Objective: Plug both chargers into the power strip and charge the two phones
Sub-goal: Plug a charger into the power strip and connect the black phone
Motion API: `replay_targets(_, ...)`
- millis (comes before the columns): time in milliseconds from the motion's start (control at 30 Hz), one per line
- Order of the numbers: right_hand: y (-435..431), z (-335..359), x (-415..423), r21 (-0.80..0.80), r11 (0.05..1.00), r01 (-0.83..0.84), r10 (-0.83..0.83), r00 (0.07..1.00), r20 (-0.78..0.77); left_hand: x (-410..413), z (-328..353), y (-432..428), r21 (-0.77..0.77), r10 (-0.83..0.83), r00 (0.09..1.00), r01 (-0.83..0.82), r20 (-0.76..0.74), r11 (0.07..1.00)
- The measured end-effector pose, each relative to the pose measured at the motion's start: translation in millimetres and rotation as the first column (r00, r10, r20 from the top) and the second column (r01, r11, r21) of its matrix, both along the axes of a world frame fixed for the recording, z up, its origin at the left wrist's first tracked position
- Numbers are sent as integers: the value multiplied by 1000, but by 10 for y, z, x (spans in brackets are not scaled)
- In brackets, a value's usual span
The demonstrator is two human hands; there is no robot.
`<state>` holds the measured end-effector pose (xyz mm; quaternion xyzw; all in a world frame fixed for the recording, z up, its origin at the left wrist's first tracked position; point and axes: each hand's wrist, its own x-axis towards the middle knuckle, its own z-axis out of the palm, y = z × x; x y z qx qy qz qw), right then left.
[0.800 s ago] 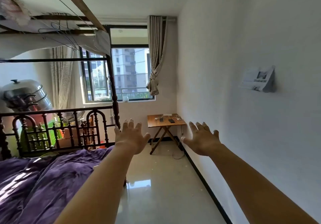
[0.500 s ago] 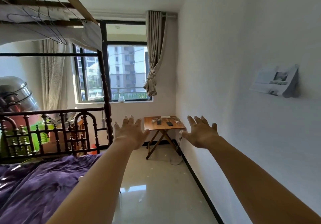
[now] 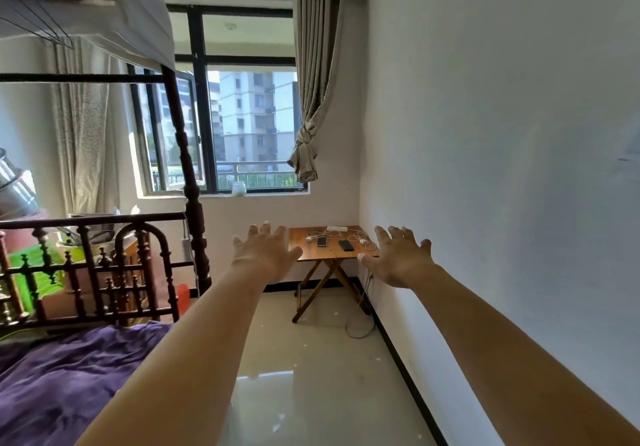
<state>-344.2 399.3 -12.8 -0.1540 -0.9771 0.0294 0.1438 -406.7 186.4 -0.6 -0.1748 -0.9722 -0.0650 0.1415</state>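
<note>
- The left hand [image 3: 265, 253] and the right hand [image 3: 398, 257] are stretched out ahead at arm's length, fingers spread wide, palms facing away, and each holds nothing
- They hang in the air well apart from the work; the pose looks like a reach toward the far corner and not a grip on anything
- Between the two hands, across the room, stands a small folding wooden surface [image 3: 311, 250] tucked into the corner under the window, likely set there so its cord can reach the wall
- On it lie two dark phones [image 3: 322, 241] side by side, the second phone [image 3: 346, 245] just right of the first, with loose white cables [image 3: 360, 239] and a white power strip [image 3: 337, 228] at the back edge
- Whether any charger is plugged in is too small to tell
- A cord [image 3: 360, 331] trails down to the floor beside the wall
- A bed [image 3: 62, 383] with a purple cover fills the left side
- No brand, label or writing can be read anywhere
</note>
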Motion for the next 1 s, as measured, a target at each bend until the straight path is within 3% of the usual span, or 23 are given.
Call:
replay_targets(333,636,9,-2291,-5,1000,23,-23,998,-53,-2359,-59,791,64,-39,999,36,35,997)
replay_targets(533,1114,-92,-3521,-23,999,42,-42,999,-2,-3550,-193,1416,96,-87,995,83,41,992)
replay_targets(1000,2746,-208,-6548,-18,999,41,-41,999,-15,-6656,-281,3016,87,-81,995,77,52,993)
